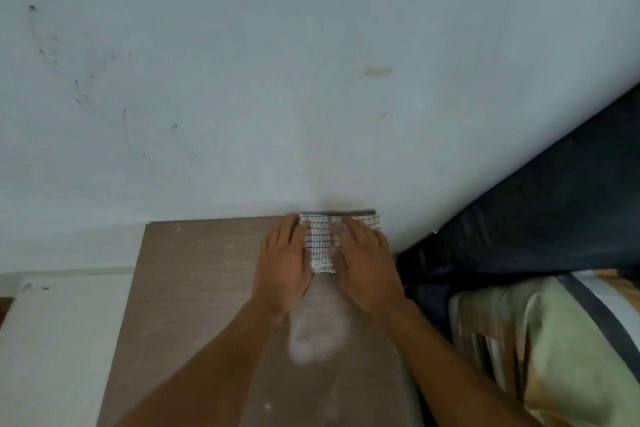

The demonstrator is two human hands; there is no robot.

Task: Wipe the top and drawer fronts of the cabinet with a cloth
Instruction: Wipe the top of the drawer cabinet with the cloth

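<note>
A white cloth with a thin black check (320, 243) lies folded on the brown wood-grain cabinet top (194, 274), at its far right corner against the wall. My left hand (282, 262) presses flat on the cloth's left part. My right hand (363, 263) presses flat on its right part. The strip of cloth between the hands and its far edge stay visible. A pale dusty smear (315, 336) marks the top just nearer to me than the cloth. The drawer fronts are out of view.
A pale blue-grey wall (277, 80) with dark specks at the left rises behind the cabinet. A dark headboard (554, 201) and a bed with a green patterned cover (554, 350) stand close on the right. A white surface (59, 340) lies left of the cabinet.
</note>
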